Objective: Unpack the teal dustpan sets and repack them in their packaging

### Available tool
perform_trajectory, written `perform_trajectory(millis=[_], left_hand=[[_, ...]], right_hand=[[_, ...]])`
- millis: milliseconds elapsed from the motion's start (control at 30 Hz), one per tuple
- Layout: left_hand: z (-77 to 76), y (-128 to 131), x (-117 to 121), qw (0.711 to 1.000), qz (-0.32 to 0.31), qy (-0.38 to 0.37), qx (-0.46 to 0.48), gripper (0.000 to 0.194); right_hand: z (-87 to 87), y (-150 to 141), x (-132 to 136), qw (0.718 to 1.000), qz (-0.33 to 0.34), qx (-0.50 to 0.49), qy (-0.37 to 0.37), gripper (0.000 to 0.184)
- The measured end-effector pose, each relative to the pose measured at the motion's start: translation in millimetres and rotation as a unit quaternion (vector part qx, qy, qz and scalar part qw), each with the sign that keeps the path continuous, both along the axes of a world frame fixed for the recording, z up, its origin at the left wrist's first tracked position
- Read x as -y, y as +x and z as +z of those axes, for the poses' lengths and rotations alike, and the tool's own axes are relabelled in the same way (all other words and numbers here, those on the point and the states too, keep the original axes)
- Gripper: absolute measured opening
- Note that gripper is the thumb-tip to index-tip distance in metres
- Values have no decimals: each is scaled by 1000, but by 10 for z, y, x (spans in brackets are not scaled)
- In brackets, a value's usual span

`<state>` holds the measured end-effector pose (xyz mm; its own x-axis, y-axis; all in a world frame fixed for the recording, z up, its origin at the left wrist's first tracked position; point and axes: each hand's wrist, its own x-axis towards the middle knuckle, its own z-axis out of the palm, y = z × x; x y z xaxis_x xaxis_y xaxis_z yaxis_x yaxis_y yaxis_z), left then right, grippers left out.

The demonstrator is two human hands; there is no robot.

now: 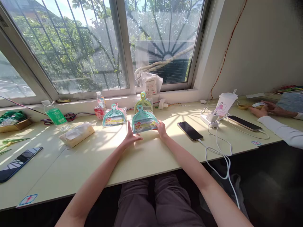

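A small teal dustpan-and-brush set (pixel 144 121) stands tilted on the pale desk (pixel 151 157) in front of me. My right hand (pixel 162 129) grips its right lower edge. My left hand (pixel 130 136) is at its left lower edge, fingers stretched out and touching it. Behind it lean a yellow-green set (pixel 143 101) and, to the left, another teal set with pink trim (pixel 114 116).
A tissue pack (pixel 76 134) and green-labelled bottle (pixel 55 115) lie left; a dark tablet (pixel 18 162) far left. A phone (pixel 189 130) with white cable (pixel 220 151), power strip, lidded cup (pixel 224 104) and second phone (pixel 244 123) sit right. Another person's hands (pixel 262 110) work far right.
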<state>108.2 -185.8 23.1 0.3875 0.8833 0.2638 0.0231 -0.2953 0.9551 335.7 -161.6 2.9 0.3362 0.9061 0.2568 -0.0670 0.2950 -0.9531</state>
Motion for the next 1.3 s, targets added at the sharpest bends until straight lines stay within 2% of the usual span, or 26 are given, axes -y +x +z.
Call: perform_trajectory(millis=[67,100,200,233,267,367,500,567,700,767,867,933,1033,1100,1167,1200,1300], left_hand=[[-21,6,-10,998,8,63,-23,142],[-29,11,-19,995,26,87,-31,128],[-51,34,-47,986,113,117,-35,56],[-59,43,-54,984,138,114,-24,42],[-67,51,-59,982,158,108,-6,37],[-85,53,-69,972,209,90,65,36],[-49,-61,-139,958,266,72,79,76],[-8,-182,-208,963,256,57,56,83],[49,-536,-315,979,189,78,0,53],[30,-746,-325,977,192,91,-32,43],[-45,-1039,-300,972,215,75,-65,41],[-92,-1194,-277,972,214,46,-80,41],[-110,-1402,-280,976,205,12,-77,45],[-95,-1564,-338,980,178,8,-84,50],[-82,-1746,-464,977,166,36,-128,57],[-82,-1834,-553,967,184,62,-164,62],[-101,-2016,-901,910,305,116,-254,79]], right_hand=[[-6,7,4,999,-5,-27,-17,40],[-5,6,5,999,-6,-38,-24,40],[4,-11,5,999,5,-34,-21,41],[5,-23,4,999,12,-30,-17,42],[5,-38,4,999,18,-26,-13,44],[-13,-90,13,999,43,-2,-9,45],[-57,-113,38,996,76,41,10,43],[-65,-99,43,993,92,66,18,44],[-31,-150,45,983,125,129,30,46],[-15,-276,53,976,159,148,21,51],[-19,-601,51,961,204,185,10,70],[-31,-856,9,966,170,194,9,74],[-47,-1166,-146,982,105,159,-1,59],[-61,-1262,-293,986,100,135,-8,55],[-81,-1261,-444,988,98,116,-22,57],[-92,-1233,-512,990,91,104,-33,58],[-117,-1103,-659,994,64,61,-67,66]])
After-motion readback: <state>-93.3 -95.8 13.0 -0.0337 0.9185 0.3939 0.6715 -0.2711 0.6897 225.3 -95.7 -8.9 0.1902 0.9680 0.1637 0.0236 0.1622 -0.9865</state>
